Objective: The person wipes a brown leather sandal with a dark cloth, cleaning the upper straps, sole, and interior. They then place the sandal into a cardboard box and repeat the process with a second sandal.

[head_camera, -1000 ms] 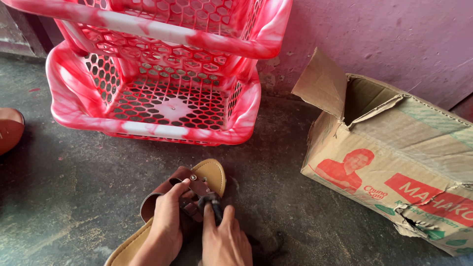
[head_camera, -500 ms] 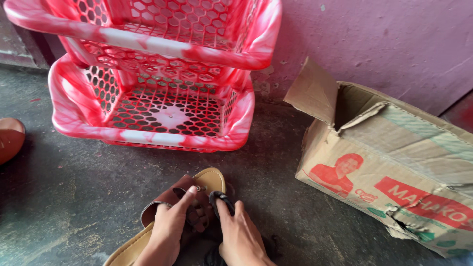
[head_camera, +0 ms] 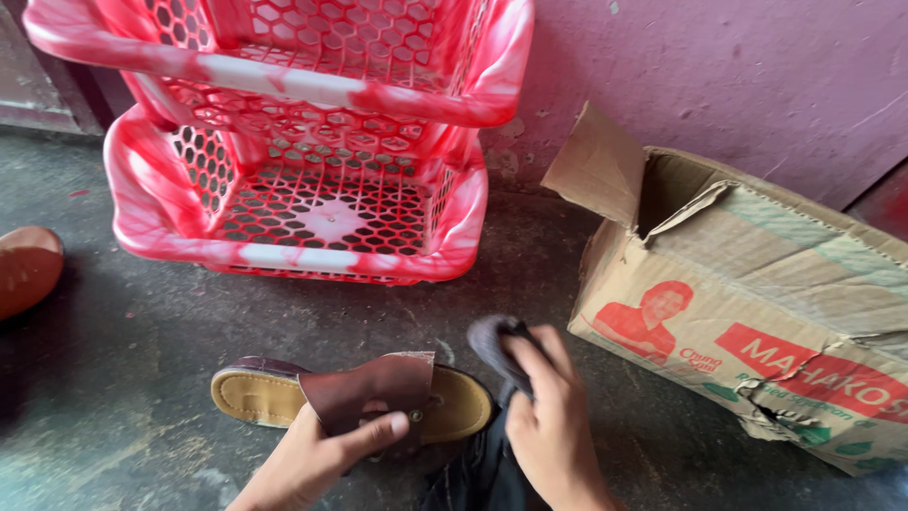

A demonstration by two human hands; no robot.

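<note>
Our left hand (head_camera: 317, 454) gripping the brown strap of a sandal (head_camera: 355, 402) on the floor just before the red baskets (head_camera: 312, 142), fingers curled over it, our right hand (head_camera: 549, 416) beside it, fingers closed on a dark cloth (head_camera: 492, 343), cardboard box (head_camera: 757, 322) right of the baskets

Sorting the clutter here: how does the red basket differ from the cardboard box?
The basket is red-and-white plastic with honeycomb holes; the box is solid brown cardboard. The basket stands upright, nested under a second one; the box lies alone, torn, its flap open. Both sit on the dark floor by the pink wall.
</note>
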